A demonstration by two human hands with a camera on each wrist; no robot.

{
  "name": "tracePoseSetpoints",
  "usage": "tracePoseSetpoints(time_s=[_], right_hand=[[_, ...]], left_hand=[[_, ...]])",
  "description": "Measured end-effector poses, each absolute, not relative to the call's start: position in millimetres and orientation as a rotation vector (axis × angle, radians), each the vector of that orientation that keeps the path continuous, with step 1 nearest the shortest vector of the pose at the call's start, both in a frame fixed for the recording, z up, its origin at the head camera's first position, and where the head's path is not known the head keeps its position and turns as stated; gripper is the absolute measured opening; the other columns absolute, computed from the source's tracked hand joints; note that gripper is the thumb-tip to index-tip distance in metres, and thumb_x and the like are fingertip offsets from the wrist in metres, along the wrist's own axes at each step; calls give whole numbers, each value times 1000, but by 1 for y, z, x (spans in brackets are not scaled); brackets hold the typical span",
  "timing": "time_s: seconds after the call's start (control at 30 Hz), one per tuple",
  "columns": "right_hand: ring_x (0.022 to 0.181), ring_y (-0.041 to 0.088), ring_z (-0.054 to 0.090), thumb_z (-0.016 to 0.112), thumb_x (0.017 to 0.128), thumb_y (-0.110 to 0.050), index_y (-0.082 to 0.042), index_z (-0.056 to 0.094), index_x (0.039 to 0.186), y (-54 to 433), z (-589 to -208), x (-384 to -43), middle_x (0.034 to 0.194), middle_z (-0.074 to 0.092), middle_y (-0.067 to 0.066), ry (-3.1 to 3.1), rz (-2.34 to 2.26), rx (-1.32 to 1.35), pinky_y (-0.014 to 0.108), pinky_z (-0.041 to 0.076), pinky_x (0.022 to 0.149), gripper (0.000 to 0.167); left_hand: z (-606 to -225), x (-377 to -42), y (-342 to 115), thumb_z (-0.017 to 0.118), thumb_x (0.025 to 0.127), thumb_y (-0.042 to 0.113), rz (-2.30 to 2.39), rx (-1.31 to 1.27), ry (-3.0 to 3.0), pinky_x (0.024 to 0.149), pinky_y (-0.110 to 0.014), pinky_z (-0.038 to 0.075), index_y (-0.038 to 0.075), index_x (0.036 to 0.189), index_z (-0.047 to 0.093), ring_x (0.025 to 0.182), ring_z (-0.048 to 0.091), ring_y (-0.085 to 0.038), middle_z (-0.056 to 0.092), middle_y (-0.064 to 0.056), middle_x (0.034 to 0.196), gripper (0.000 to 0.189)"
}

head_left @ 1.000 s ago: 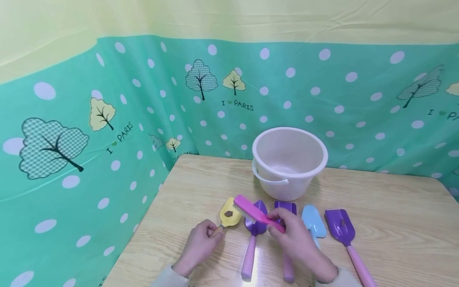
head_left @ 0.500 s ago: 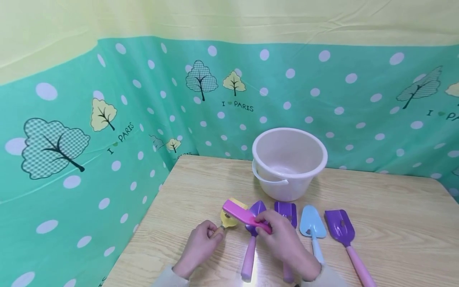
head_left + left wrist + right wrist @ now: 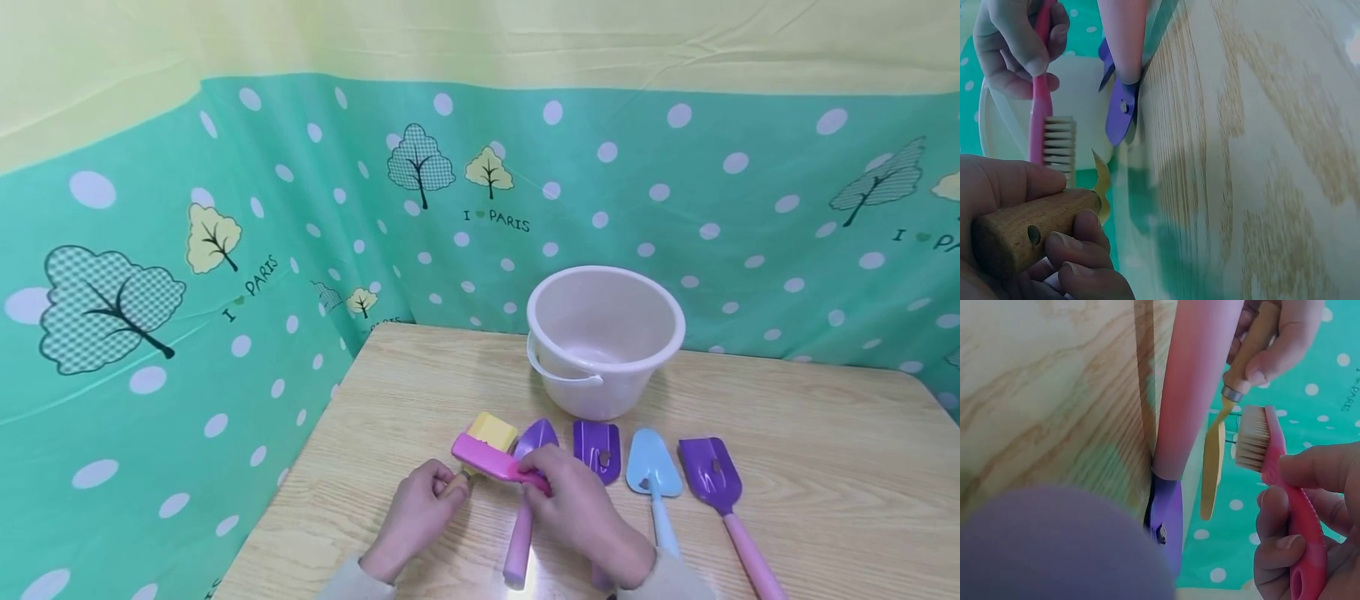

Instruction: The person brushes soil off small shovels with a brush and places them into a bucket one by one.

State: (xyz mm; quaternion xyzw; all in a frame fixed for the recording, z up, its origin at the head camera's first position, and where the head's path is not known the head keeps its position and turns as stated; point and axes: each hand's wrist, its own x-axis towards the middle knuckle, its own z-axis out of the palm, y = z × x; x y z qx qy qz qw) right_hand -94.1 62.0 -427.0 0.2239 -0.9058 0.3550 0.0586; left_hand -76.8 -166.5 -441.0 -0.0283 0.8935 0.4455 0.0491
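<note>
My left hand grips the wooden handle of a small yellow shovel, holding it near the table. In my right hand is a pink brush with pale bristles, pinched by its handle between thumb and fingers. The brush head overlaps the lower part of the yellow blade in the head view and hides it there. From the right wrist, the bristles face the shovel near its metal collar. Beside the brush lies a purple pointed trowel with a pink handle.
Farther right lie a purple shovel, a light blue trowel and another purple shovel, each with a small dark brown patch. A white bucket stands behind them on the wooden table. A green dotted curtain encloses the back and left.
My right hand has carried the brush leftward and down, from above the purple trowel onto the yellow shovel's blade. The brown patch on that blade is now covered. My left hand stays in place.
</note>
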Motion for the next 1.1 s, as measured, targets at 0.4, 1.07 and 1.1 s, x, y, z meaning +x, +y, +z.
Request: tracePoseSetpoints(time_s=[0.4, 1.07, 1.1], right_hand=[[71, 2, 49, 71, 80, -12, -21, 68, 100, 53, -431, -100, 87, 55, -13, -2800, 953, 720, 20, 42, 58, 22], [75, 5, 55, 75, 79, -11, -20, 68, 101, 56, -423, -111, 90, 60, -9, -2844, 935, 613, 24, 48, 64, 25], [75, 5, 55, 75, 79, -10, -19, 68, 100, 57, -422, -112, 90, 59, -9, -2851, 929, 610, 24, 47, 64, 24]], left_hand=[[-443, -76, -169, 66, 87, 26, 1353, -72, 2717, 47, -23, 41, 8, 88, 57, 56, 47, -11, 53, 2, 68, 20], [-439, -73, -168, 66, 87, 26, 1328, -46, 2741, 48, -24, 42, 7, 88, 57, 56, 48, -11, 54, 2, 70, 21], [-439, -73, -168, 66, 87, 26, 1328, -43, 2740, 47, -24, 42, 8, 88, 57, 56, 48, -11, 54, 2, 70, 20]])
